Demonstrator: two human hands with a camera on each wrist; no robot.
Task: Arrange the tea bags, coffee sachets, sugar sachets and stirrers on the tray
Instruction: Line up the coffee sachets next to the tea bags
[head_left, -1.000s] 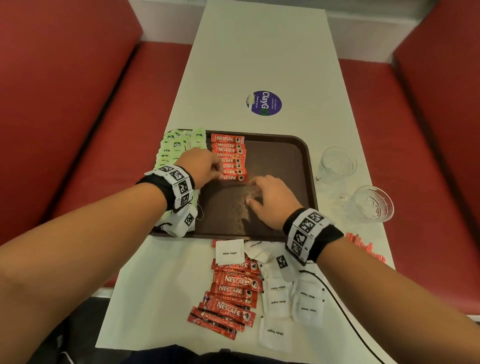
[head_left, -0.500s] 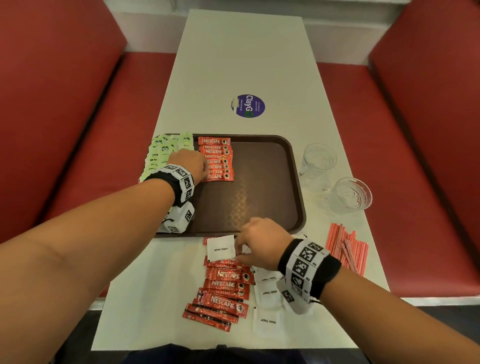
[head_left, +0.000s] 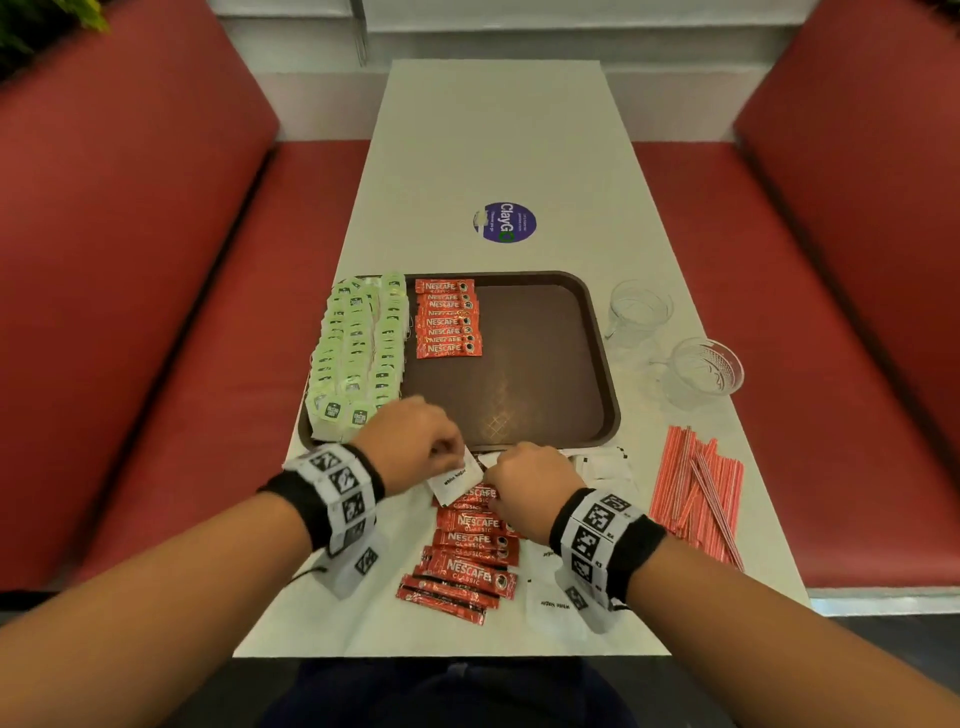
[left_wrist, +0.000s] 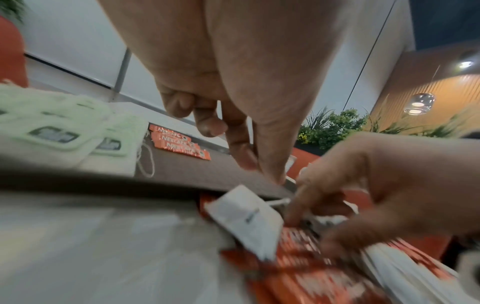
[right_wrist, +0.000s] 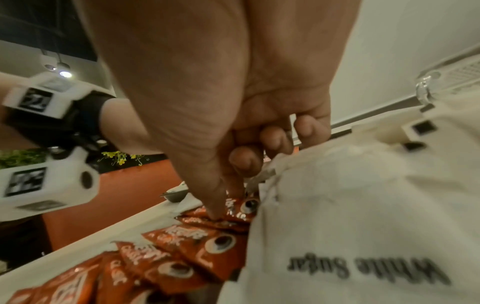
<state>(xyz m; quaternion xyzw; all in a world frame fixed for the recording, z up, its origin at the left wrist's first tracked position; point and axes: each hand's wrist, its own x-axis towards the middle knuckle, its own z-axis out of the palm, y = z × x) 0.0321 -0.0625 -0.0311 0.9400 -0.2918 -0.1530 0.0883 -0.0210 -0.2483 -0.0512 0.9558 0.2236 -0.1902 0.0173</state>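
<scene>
1. Change: the left hand (head_left: 410, 447) has left the coffee row (head_left: 448, 318) on the tray (head_left: 597, 364) and now meets the right hand (head_left: 535, 480) at the loose pile just off the tray's near edge. The right hand has moved only slightly within that pile since half a second ago.
2. Left hand: thumb and fingers pinch a white sugar sachet (head_left: 456, 478) that lies tilted on top of the loose coffee sachets (head_left: 475, 551).
3. Right hand: thumb and forefinger pinch the end of the topmost loose coffee sachet; the other fingers are curled.
4. Tray state: tea bags (head_left: 358, 348) fill the left side; the coffee row sits beside them at the far edge. The centre and right side are bare.
5. Off tray: more sugar sachets (head_left: 605, 465) lie by the tray's near-right corner and under the right wrist; the stirrers (head_left: 696, 483) lie at the surface's right edge.
6. Meaning: judged from this, the sugar sachet is being cleared off so the coffee row can be extended. Sugar and stirrers are not yet placed.
</scene>
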